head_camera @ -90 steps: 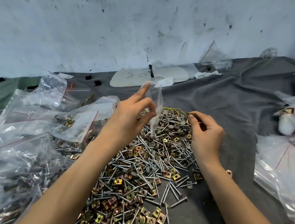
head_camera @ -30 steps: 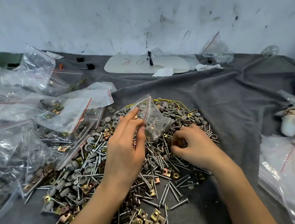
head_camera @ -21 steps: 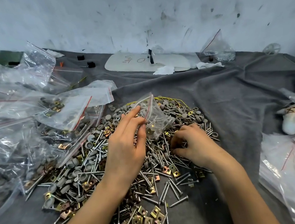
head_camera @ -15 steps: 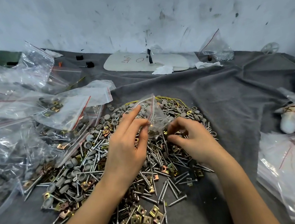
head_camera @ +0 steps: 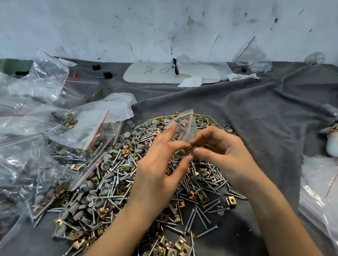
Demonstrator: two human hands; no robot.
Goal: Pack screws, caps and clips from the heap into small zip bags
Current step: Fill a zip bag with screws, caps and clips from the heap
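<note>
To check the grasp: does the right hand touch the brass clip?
Touching. The head view shows the right hand pinching the brass clip between thumb and forefinger, with no gap.

I see a dark grey wrinkled cloth (head_camera: 264, 109). On it mix shiny silver steel screws (head_camera: 200, 217), matte grey round caps (head_camera: 97, 201) and brass-gold square clips (head_camera: 180, 245). Clear plastic zip bags (head_camera: 78, 131) at the cloth's left edge carry thin red lines. The white wall (head_camera: 154, 16) shows black scuffs.

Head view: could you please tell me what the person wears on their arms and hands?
Nothing shows: the left hand and right hand are gloveless, without rings, watch or bracelet, and no sleeves are in view.
</note>
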